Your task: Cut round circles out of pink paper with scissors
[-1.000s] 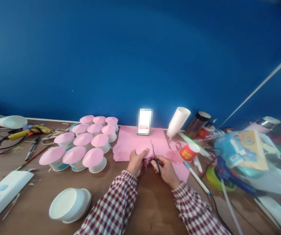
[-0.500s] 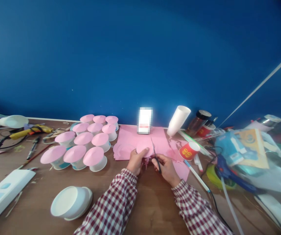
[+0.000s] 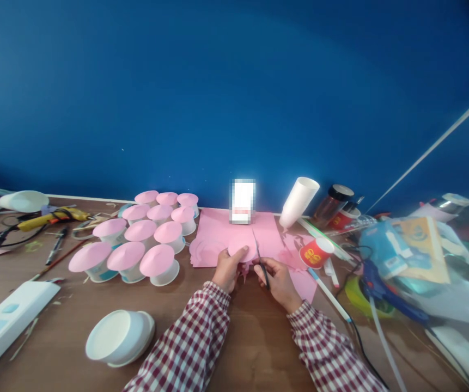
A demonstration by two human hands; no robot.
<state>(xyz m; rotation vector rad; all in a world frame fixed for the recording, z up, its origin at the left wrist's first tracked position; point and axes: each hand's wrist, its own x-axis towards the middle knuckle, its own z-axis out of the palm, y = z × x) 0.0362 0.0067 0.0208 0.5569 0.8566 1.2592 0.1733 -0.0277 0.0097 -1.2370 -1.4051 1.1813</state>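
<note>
Between thumb and fingers, my left hand (image 3: 226, 270) grips a round pink paper disc (image 3: 240, 249). A pair of scissors (image 3: 263, 269) with dark handles is in my right hand (image 3: 280, 282), its blades pointing up along the disc's right edge. Small ragged pink offcuts (image 3: 244, 271) hang below the disc. Behind both hands lie larger pink paper sheets (image 3: 212, 228), with a bright blurred-out upright panel (image 3: 242, 201) standing on them. Left of my hands, several white paper cups wear shallow pink paper cones (image 3: 156, 260) on top.
A white cup stack (image 3: 299, 202) and a red paper cup (image 3: 316, 252) stand on the right. Beyond them are a blue glue gun (image 3: 393, 296) and plastic bags. Nearer left are white tubs (image 3: 117, 337), a power strip (image 3: 11, 321) and a yellow tool (image 3: 52, 218). A blue wall closes off the back.
Almost nothing differs. The whole view has shifted very slightly, while both hands, the scissors and the paper disc keep the same pose.
</note>
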